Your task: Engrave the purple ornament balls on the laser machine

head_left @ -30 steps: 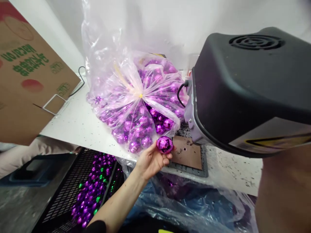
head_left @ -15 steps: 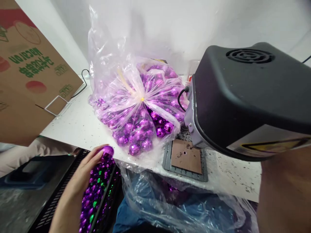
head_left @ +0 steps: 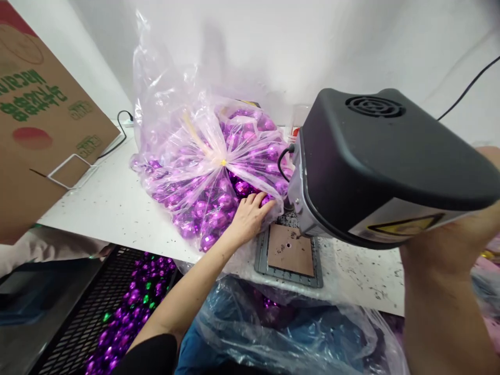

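Observation:
A clear plastic bag (head_left: 187,182) full of shiny purple faceted balls (head_left: 213,221) lies on the white table, gathered with a yellow tie at its middle. My left hand (head_left: 250,216) is at a torn opening in its front right side, fingers apart and touching the balls there. On the right stands a black machine housing (head_left: 390,151) with a round vent and a warning label. My right hand (head_left: 449,234) is raised against its far right side, its fingers hidden behind the housing. Below the housing, a brown square plate (head_left: 289,250) with a small hole sits on a grey base (head_left: 258,260).
A black crate (head_left: 62,323) with purple and green balls stands low at left. A cardboard box (head_left: 35,151) leans in at upper left. Clear plastic sheeting (head_left: 297,333) hangs over my lap. Dark specks litter the white table (head_left: 363,271). Another person's sleeve (head_left: 58,242) shows at left.
My left hand has let go of a purple ball over the crate and moved right and up to the bag's opening. The view has shifted slightly; more of my right arm shows.

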{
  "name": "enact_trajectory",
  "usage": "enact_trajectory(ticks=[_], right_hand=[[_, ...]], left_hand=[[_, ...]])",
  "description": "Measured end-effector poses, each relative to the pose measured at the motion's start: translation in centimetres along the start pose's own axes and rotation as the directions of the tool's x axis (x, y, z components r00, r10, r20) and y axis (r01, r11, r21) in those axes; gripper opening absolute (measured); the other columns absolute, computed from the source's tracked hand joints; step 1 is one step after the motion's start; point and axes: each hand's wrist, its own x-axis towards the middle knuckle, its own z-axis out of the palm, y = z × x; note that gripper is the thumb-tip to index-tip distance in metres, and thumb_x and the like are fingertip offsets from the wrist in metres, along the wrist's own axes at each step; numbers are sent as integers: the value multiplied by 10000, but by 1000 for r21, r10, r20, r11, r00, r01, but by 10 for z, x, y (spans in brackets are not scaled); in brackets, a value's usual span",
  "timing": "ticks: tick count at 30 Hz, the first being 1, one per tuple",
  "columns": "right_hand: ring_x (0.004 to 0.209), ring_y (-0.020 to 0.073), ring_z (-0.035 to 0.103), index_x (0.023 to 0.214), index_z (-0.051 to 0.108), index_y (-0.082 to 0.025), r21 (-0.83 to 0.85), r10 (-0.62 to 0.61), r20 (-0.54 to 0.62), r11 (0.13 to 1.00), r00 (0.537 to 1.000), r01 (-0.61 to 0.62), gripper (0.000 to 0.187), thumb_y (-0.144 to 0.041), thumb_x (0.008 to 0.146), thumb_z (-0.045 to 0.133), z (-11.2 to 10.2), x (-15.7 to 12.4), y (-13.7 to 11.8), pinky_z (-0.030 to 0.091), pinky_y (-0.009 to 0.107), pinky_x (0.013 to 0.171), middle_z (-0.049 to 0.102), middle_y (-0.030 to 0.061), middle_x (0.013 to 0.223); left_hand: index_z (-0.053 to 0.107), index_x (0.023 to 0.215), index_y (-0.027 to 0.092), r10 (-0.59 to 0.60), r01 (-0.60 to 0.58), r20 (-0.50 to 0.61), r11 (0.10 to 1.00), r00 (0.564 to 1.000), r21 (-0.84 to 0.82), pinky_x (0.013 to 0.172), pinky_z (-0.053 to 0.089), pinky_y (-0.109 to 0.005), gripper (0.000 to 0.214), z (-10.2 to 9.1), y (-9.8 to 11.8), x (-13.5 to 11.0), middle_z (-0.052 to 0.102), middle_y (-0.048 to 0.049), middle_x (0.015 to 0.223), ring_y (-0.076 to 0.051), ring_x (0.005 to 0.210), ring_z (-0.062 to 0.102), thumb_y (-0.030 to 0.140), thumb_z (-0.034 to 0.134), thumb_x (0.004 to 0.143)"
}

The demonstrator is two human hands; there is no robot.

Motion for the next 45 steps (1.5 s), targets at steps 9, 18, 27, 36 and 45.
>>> enact_trajectory(ticks=[9, 18, 27, 36, 45], right_hand=[[676, -46, 337, 810, 514, -64, 99, -8, -27, 995, 1000, 11, 700, -762, 792, 462, 3, 0, -4, 241, 182, 656, 406, 14, 710], [679, -55, 306, 825, 468, -50, 71, 21, 20, 997, 1000, -22, 654, -703, 836, 429, 2, -2, -8, 243, 153, 670, 358, 4, 711], [686, -64, 328, 849, 490, -38, 74, 15, 34, 997, 999, -18, 632, -669, 853, 460, 1, -2, -11, 259, 122, 655, 389, 1, 712], [696, -68, 334, 850, 506, -40, 76, 24, 31, 997, 999, -26, 680, -716, 831, 445, 1, -3, -13, 261, 121, 667, 399, 3, 725], [692, -43, 348, 866, 506, -62, 79, 24, 36, 996, 999, -27, 718, -772, 820, 406, -1, -5, -13, 283, 158, 683, 422, 13, 741]], left_hand=[[490, 1323, 253, -311, 166, -107, 732, 944, -661, 909, 481, -316, 547, -40, 24, -47, 600, -76, 1236, -217, 1068, 596, 274, 728, 831], [584, 1213, 183, -251, 488, 487, -63, 837, -871, 493, 434, -185, 437, 7, 46, -68, 655, -69, 941, -161, 718, 690, 444, 679, 876], [638, 1181, 229, -421, 401, 167, 561, 892, -724, 701, 478, -283, 435, 29, 49, -57, 685, -34, 945, -186, 788, 624, 375, 772, 794], [670, 1123, 248, -211, 194, 11, 875, 977, -444, 1051, 357, -473, 387, 47, 56, -56, 642, -111, 1182, -344, 1148, 541, 354, 788, 770], [607, 1189, 241, -180, 167, 2, 904, 984, -395, 1177, 183, -561, 374, 69, 55, -60, 623, -115, 1253, -330, 1236, 505, 363, 700, 848]])
